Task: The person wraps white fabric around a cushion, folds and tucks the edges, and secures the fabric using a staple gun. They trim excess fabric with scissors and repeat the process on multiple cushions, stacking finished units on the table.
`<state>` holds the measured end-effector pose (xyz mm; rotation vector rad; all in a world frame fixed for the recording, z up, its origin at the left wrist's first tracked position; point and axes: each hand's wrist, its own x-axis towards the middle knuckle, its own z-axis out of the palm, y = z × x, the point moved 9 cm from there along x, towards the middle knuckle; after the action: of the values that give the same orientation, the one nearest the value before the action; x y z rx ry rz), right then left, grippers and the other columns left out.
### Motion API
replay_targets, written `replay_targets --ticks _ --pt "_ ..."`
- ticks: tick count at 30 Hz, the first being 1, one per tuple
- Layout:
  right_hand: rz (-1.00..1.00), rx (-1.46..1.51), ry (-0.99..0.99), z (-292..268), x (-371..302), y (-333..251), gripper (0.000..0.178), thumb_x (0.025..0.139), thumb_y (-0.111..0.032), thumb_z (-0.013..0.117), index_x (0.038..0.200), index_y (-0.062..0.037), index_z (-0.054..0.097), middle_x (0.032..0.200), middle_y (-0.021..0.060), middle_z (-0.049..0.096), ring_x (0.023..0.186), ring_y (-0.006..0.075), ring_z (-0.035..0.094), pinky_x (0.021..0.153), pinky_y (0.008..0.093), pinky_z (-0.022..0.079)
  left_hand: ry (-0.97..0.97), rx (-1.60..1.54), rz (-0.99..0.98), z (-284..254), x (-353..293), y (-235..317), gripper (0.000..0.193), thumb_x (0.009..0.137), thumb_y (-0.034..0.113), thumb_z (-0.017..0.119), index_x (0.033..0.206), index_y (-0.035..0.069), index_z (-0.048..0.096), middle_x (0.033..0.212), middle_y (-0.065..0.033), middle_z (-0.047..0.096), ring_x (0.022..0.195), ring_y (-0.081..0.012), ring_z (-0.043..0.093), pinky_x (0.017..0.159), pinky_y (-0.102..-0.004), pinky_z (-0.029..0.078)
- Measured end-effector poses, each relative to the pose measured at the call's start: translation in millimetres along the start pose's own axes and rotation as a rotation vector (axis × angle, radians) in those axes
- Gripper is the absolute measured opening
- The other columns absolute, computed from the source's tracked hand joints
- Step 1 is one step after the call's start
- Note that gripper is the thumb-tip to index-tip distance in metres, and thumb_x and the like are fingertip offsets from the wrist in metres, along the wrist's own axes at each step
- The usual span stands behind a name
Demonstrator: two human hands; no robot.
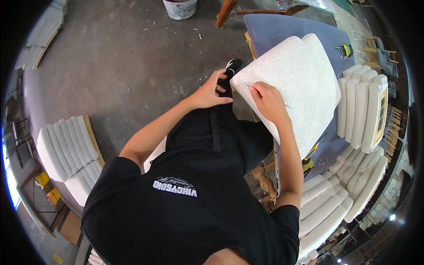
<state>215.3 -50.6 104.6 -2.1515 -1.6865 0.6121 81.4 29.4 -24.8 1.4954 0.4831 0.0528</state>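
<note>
A pale, textured upholstered cushion [304,84] lies on a blue-grey covered table [269,27], one rounded corner pointing at me. Over the cushion's near left edge is my right hand [269,102], closed, with thumb and forefinger pinched together at the fabric. What they pinch is too small to make out. A thin dark sliver [288,106] shows beside that wrist; I cannot tell if it is a needle or thread. My left hand [211,92] hovers left of the cushion corner, above my leg, its fingers curved and apart with nothing visible in them.
A yellow-and-black hand tool [312,150] lies beside the cushion's lower right edge. A yellow-green and black object [346,51] sits on the table's far right. Stacked pale cushions [360,106] stand at the right, more cushions [68,148] at the left. A white bucket [180,9] is on the floor.
</note>
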Motion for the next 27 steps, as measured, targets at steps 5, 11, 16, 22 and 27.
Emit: replay_targets --ticks 5,11,16,22,27 --pt "-0.026 0.003 -0.093 -0.8 22.4 -4.2 0.02 0.101 -0.015 0.06 0.092 0.0018 0.064 0.085 0.0235 0.067 0.08 0.0443 0.065 0.072 0.0507 0.049 -0.086 -0.184 0.137 10.7 41.4 15.1 0.138 0.076 0.026 0.097 0.167 0.014 -0.006 0.148 -0.0268 0.052 0.11 -0.0299 0.071 0.097 -0.0408 0.058" --pt "-0.059 -0.126 -0.23 12.4 37.2 -7.2 0.019 0.1 -0.019 0.06 0.092 -0.0021 0.066 0.084 0.0224 0.071 0.08 0.0438 0.07 0.071 0.0525 0.055 -0.041 -0.032 0.404 15.3 52.8 31.7 0.129 0.074 0.014 0.096 0.17 0.019 0.01 0.147 -0.0165 0.055 0.116 -0.0246 0.065 0.105 -0.0385 0.053" --pt "-0.06 -0.235 -0.271 24.3 39.0 -9.5 0.02 0.099 -0.018 0.06 0.09 -0.0008 0.064 0.082 0.0222 0.069 0.079 0.0429 0.069 0.071 0.0522 0.054 -0.127 -0.22 0.311 21.2 52.3 32.1 0.121 0.077 0.005 0.092 0.17 0.02 0.017 0.141 -0.013 0.059 0.1 -0.0188 0.069 0.089 -0.0334 0.06" --pt "-0.12 -0.119 -0.236 22.1 44.6 -12.0 0.018 0.098 -0.012 0.061 0.087 0.0018 0.062 0.078 0.0218 0.065 0.072 0.0404 0.066 0.067 0.0489 0.05 -0.206 -0.353 0.125 25.6 51.9 27.4 0.121 0.077 0.009 0.093 0.17 0.024 0.017 0.136 -0.0161 0.064 0.099 -0.0202 0.073 0.079 -0.0355 0.066" --pt "-0.047 0.019 -0.291 13.3 44.2 -3.0 0.015 0.094 -0.011 0.063 0.086 0.0018 0.063 0.08 0.023 0.067 0.077 0.0436 0.066 0.069 0.0508 0.05 -0.167 -0.379 0.125 23.3 47.0 31.8 0.121 0.077 0.003 0.092 0.17 0.021 0.017 0.121 -0.0089 0.069 0.083 -0.0123 0.068 0.078 -0.0314 0.06"
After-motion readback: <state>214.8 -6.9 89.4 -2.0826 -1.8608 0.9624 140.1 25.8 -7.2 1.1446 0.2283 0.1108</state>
